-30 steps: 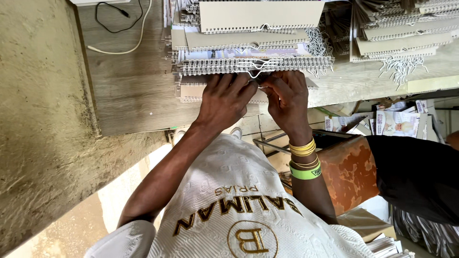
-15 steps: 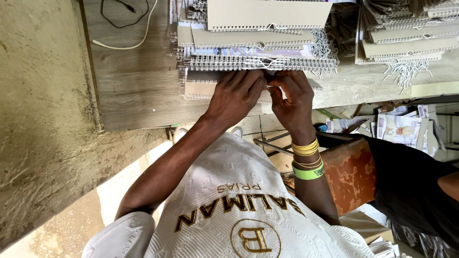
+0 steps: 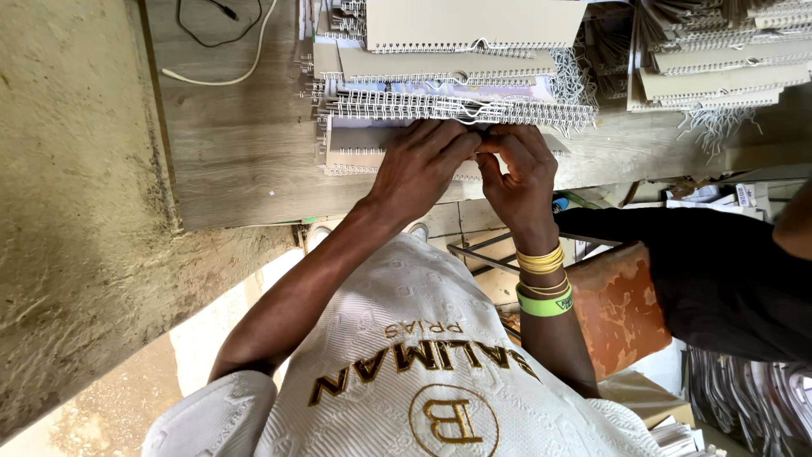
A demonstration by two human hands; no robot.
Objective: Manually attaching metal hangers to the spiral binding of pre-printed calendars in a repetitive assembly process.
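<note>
We are in a small bindery workshop: just beyond our fingers [image 3: 474,148] lie stacked wire-bound calendars [image 3: 448,106] on a worn wooden worktable [image 3: 237,144]. More bound stacks [image 3: 719,59] pile up to the right, loose cables [image 3: 211,34] trail to the left, and a bare concrete floor [image 3: 68,211] runs alongside.

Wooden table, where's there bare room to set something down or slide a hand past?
Bare wood on the wooden table lies between the cables and its near edge, left of the wire-bound pads. It is crowded where the left hand and right hand meet, and among the stacks beyond.
</note>
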